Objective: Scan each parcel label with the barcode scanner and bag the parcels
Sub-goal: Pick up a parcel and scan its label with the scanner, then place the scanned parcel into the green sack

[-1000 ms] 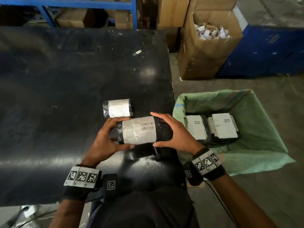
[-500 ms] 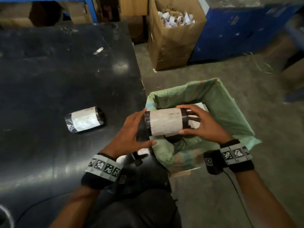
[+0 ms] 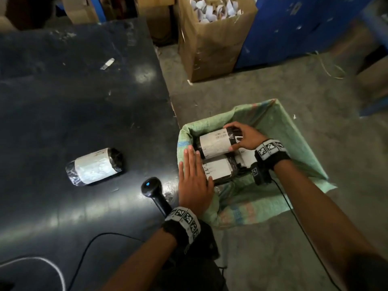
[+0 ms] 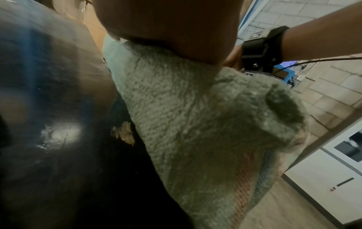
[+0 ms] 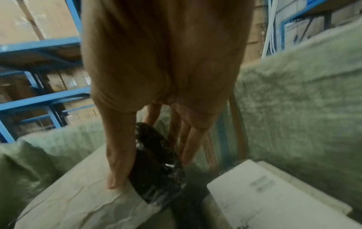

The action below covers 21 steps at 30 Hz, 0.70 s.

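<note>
Just right of centre in the head view, the right hand [image 3: 244, 137] gripped the end of a black-wrapped parcel [image 3: 216, 142] inside the green woven bag [image 3: 294, 139], above other labelled parcels [image 3: 218, 170]. The left hand [image 3: 194, 177] lay flat, fingers straight, on the bag's near edge. The barcode scanner [image 3: 152, 189] rested on the black table [image 3: 73, 101], lower centre; another parcel [image 3: 94, 166] lay at centre left.

Black-wrapped labelled parcel [image 3: 216, 143] atop parcels in green sack [image 3: 294, 143]
</note>
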Tool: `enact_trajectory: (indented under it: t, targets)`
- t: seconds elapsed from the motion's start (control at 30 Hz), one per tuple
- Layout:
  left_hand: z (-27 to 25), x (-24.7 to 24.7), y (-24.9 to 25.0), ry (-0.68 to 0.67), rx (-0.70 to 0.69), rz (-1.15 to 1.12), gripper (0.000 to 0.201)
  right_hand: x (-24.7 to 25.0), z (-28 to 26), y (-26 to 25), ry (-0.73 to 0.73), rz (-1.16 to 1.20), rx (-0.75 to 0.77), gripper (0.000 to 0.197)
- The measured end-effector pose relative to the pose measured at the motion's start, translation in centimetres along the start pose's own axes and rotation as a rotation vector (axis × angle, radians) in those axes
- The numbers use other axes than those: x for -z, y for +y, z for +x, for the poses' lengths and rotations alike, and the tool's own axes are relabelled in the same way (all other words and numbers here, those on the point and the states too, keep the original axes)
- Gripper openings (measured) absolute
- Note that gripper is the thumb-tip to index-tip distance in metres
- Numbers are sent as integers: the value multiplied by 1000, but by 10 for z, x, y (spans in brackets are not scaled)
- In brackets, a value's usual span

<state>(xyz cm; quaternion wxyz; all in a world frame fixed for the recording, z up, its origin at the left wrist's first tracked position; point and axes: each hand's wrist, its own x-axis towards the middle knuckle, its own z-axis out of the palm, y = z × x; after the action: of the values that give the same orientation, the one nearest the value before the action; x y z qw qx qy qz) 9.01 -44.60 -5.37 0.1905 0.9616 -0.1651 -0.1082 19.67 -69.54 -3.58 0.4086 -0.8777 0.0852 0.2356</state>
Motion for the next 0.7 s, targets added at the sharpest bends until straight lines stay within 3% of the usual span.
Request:
enact_trajectory:
  t: [0.17,0.37,0.47,0.53,0.63,0.7]
  targets:
    - [2,-4,-5,11,-26,-6,81,-39,31,16,44,-73,-109,85]
    - [5,-2,-20,-17,-164,-132,76,-45,15,9,122,-127,-152,88]
    - [7,16,-45,-57,-218,-370,76,-36,-9,-18,222,-213,-91,77]
    - [4,36,-75,-13,-200,-435,73,-41,-28,-45,302,-237,-3,66]
    - [0,65,-135,117,-115,-382,71,-68,-61,-96,306,-21,162,55]
    - [-3,84,-179,175,-40,-352,75,-98,-79,-129,229,174,230,54]
